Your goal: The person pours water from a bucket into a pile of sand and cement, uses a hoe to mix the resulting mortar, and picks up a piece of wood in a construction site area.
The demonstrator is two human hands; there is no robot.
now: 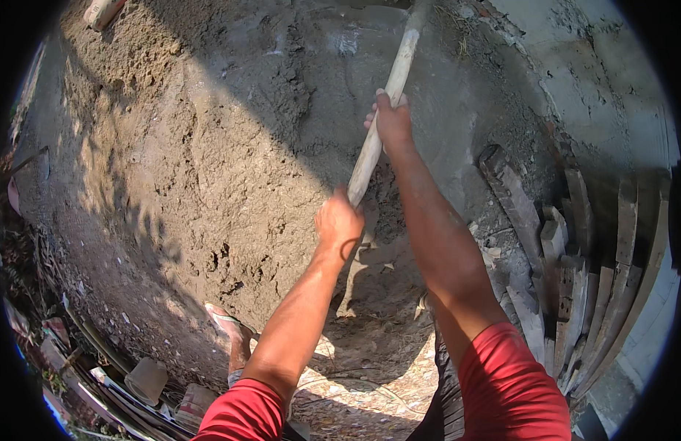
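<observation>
- The wet grey-brown mix (245, 176) spreads across the ground in front of the person; a diagonal shadow edge crosses it, sunlit on its left and shaded on its far right.
- The pale wooden pole (370, 156) slants over the mix, its near end lower and its far end running up and slightly right past the mix's far side to the edge of the view; whatever head it bears cannot be made out.
- The left hand (339, 220), over the near side of the mix, is closed around the pole close to its near end.
- The right hand (394, 125), farther out over the shaded part of the mix, is wrapped around the pole above the left, well apart from it.
- Both forearms reach over the mix from its near side, out of red sleeves (511, 386).
- A sandalled foot (227, 321) stands at the near edge of the mix.
- Weathered wooden planks (568, 272) lie bunched to the right of the mix.
- A greyish bucket (146, 381) sits beyond the mix's near left, among clutter.
</observation>
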